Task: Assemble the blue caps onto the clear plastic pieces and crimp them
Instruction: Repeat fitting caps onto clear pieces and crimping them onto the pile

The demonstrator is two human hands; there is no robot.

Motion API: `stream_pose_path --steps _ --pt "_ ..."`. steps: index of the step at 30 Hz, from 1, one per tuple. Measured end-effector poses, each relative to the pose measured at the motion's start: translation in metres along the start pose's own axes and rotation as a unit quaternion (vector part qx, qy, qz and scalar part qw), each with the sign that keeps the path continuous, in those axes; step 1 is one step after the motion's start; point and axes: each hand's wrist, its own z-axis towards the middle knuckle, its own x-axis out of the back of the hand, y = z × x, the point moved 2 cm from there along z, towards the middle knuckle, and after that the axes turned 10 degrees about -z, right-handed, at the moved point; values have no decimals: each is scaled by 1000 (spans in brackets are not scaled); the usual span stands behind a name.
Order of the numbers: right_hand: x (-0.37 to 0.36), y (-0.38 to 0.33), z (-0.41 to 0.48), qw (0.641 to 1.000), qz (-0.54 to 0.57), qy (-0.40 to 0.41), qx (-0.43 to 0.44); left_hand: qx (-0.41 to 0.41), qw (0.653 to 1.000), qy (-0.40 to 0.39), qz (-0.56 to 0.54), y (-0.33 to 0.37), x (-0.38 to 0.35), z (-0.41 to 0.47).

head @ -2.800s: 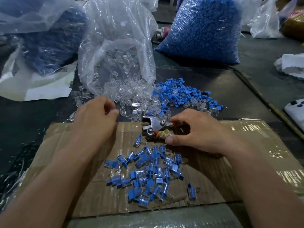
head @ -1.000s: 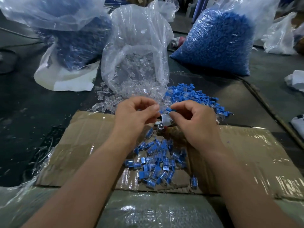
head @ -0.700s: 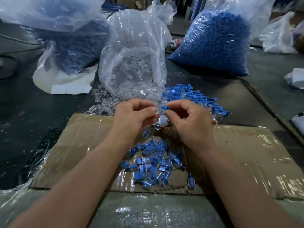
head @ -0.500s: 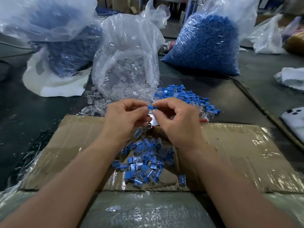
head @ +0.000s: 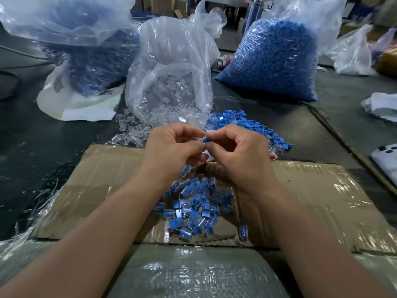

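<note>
My left hand pinches a clear plastic piece between thumb and fingertips. My right hand pinches a small blue cap right against it, above the cardboard's far edge. The crimping pliers lie under my hands, mostly hidden. A pile of assembled blue-and-clear pieces lies on the cardboard sheet below my wrists. Loose blue caps and loose clear pieces lie just beyond my hands.
An open clear bag of clear pieces stands behind my hands. Big bags of blue parts stand at back left and back right. A white device lies at the right edge. A plastic-wrapped bundle is nearest me.
My right hand let go of the pliers and both hands rose and came together. They now hold a clear piece and a blue cap against each other. The camera view shifted slightly.
</note>
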Motion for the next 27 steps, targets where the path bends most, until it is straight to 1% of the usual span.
stream_pose_path --steps 4,6,9,12,14,19,27 --pt "4 1 2 994 87 -55 -33 38 998 -25 -44 4 3 2" --pt "5 -1 3 987 135 -81 -26 58 995 -46 -63 5 3 1" --pt "7 -3 2 980 186 -68 1 73 992 -65 -80 7 5 1" --pt "7 -2 1 975 204 -83 22 64 995 -53 -48 9 7 1" --pt "7 -2 0 975 200 -89 38 64 996 -45 -40 9 9 2" --pt "7 -2 1 985 133 -55 94 77 995 -49 -43 9 9 3" --pt "7 2 0 991 70 -15 116 90 992 -58 -65 10 12 4"
